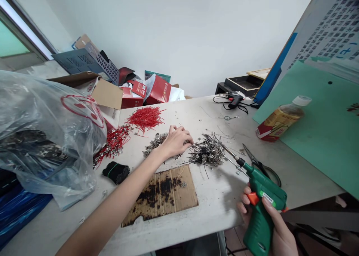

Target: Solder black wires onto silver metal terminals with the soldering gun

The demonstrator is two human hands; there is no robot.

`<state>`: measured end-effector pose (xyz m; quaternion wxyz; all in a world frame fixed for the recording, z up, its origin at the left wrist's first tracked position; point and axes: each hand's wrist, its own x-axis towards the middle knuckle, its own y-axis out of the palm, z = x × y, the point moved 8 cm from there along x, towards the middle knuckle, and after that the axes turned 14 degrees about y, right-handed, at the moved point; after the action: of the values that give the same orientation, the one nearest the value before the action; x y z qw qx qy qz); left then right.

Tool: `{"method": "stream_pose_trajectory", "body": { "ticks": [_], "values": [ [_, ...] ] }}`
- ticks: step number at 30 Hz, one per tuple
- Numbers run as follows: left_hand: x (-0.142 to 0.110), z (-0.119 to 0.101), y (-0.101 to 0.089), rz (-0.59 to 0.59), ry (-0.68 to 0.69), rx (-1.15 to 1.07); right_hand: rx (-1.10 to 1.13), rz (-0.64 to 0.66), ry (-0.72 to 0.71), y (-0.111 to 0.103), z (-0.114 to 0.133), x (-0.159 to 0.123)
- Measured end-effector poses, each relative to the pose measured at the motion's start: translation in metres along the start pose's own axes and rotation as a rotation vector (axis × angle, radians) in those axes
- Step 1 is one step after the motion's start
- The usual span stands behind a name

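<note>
The right hand (282,234) is wrapped around the green gun (266,185), which points left to the near right edge of the black wires (208,153). Those wires lie between the hands, just right of the left hand (176,141), which is curled over the metal clips (153,144); whether it pinches one cannot be told. The scorched cardboard (182,198) lies nearer the person, beside the left forearm (123,198).

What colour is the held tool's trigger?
The trigger is orange, best seen in the head view.
</note>
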<state>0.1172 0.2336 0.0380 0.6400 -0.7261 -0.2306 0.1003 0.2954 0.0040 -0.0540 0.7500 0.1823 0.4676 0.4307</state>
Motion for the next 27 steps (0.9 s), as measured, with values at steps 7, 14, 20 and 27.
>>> {"method": "stream_pose_trajectory", "body": {
  "ticks": [7, 14, 20, 27],
  "values": [
    [0.004, -0.018, 0.007, -0.001, 0.048, -0.04, -0.019, -0.005, -0.019, 0.004, 0.001, -0.001],
    [0.001, -0.019, 0.0, -0.081, -0.007, -0.065, -0.001, -0.011, 0.0, 0.003, 0.0, 0.0],
    [-0.011, -0.052, 0.001, -0.044, 0.026, -0.148, -0.003, -0.005, -0.014, 0.005, 0.0, 0.0],
    [0.004, -0.067, 0.035, 0.028, 0.136, -0.154, 0.01, -0.03, -0.025, -0.004, 0.003, -0.002]
  ]
}}
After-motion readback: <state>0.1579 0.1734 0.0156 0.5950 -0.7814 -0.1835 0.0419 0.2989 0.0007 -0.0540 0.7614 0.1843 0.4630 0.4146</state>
